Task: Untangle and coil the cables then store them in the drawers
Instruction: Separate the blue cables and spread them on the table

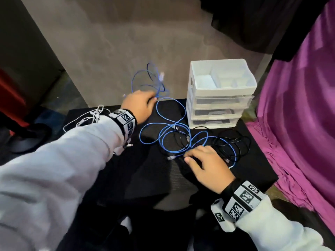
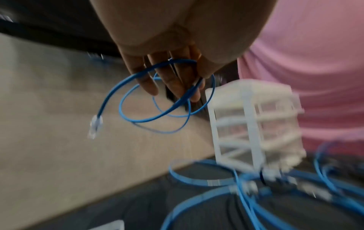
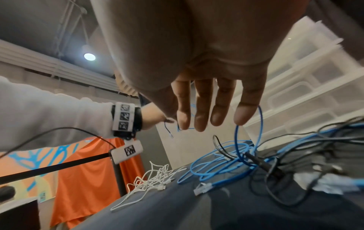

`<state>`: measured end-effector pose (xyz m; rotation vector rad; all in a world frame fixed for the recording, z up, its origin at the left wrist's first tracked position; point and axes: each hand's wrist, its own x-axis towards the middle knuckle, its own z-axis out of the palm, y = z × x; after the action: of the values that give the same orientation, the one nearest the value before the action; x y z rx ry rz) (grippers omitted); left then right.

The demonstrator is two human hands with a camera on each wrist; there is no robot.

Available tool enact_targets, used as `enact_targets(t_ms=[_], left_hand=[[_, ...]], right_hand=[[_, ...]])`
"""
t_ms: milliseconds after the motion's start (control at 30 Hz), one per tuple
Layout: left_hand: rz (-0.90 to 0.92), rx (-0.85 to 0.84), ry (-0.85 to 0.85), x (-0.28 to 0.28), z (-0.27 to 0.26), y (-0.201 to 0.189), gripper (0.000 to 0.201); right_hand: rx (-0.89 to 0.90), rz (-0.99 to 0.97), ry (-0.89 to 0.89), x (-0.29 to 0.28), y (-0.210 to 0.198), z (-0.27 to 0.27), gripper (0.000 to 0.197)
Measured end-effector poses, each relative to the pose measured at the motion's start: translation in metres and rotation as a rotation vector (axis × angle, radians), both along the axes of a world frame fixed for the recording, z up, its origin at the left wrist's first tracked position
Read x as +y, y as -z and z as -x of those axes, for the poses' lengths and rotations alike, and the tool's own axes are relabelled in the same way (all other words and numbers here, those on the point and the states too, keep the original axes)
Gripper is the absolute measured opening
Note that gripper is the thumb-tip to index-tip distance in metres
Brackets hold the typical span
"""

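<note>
My left hand [image 1: 143, 102] is raised over the far table edge and grips a few loops of the blue network cable [image 2: 149, 118]. The cable's clear plug [image 2: 95, 124] dangles below the fingers [image 2: 149, 84]. The rest of the blue cable [image 1: 163, 136] lies in loose loops on the black table, tangled with a black cable [image 1: 230, 144]. My right hand [image 1: 199, 158] rests on that tangle with straight, spread fingers [image 3: 201, 115] and holds nothing. Another clear plug [image 1: 171, 157] lies just left of it. The white drawer unit [image 1: 219, 105] stands behind, with its drawers pushed in.
A tangled white cable [image 1: 87, 118] lies at the table's left edge, partly under my left sleeve. The black table [image 1: 253, 171] ends close to the right of the cables. Purple fabric [image 1: 299, 115] hangs on the right. Grey floor [image 1: 126, 42] lies beyond.
</note>
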<state>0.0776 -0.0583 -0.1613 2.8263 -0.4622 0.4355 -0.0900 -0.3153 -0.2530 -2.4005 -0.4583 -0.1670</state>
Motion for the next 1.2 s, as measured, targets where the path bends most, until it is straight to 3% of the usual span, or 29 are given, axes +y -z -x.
enact_targets(t_ms=[100,167,233,333,400,467,533,667,800,867,967,1100,1200], left_hand=[[-0.284,0.315,-0.05,-0.012,0.003,0.069,0.027],[-0.342,0.39,-0.061,-0.013,0.011,0.103,0.029],[-0.217,0.343,-0.082,-0.01,0.021,0.12,0.04],[0.019,0.073,-0.04,-0.01,0.045,0.118,0.063],[0.063,-0.073,0.031,-0.014,0.065,0.112,0.056],[0.067,-0.08,0.079,-0.021,0.086,0.11,0.036],[0.034,-0.003,0.134,-0.028,0.1,0.118,0.02],[-0.144,0.279,0.1,-0.047,0.109,0.133,0.034],[-0.161,0.437,0.066,-0.058,0.106,0.125,0.014],[-0.003,0.531,0.127,-0.056,0.113,0.114,0.007],[0.461,0.649,0.23,-0.047,0.142,0.086,0.005],[1.032,0.777,0.397,-0.028,0.189,0.026,0.009],[1.23,0.759,0.321,0.008,0.205,-0.003,0.032]], right_hand=[[0.038,-0.004,-0.005,-0.007,0.011,0.004,0.03],[0.051,-0.01,-0.007,-0.013,0.014,0.005,0.029],[0.06,-0.006,-0.007,-0.018,0.015,0.004,0.029],[0.078,-0.009,0.011,-0.023,0.016,0.0,0.028],[0.08,-0.019,0.022,-0.02,0.015,-0.004,0.029],[0.092,-0.012,0.015,-0.012,0.014,-0.008,0.029],[0.122,-0.004,0.01,-0.002,0.015,-0.009,0.028],[0.14,0.011,0.005,0.014,0.019,-0.009,0.019],[0.151,0.015,0.05,0.017,0.02,-0.006,0.009],[0.143,0.002,0.072,0.014,0.02,-0.004,0.02],[0.169,-0.023,0.025,0.006,0.02,-0.003,0.039],[0.129,-0.054,0.01,0.003,0.02,-0.009,0.002],[0.108,-0.098,0.059,0.0,0.015,-0.02,0.019]])
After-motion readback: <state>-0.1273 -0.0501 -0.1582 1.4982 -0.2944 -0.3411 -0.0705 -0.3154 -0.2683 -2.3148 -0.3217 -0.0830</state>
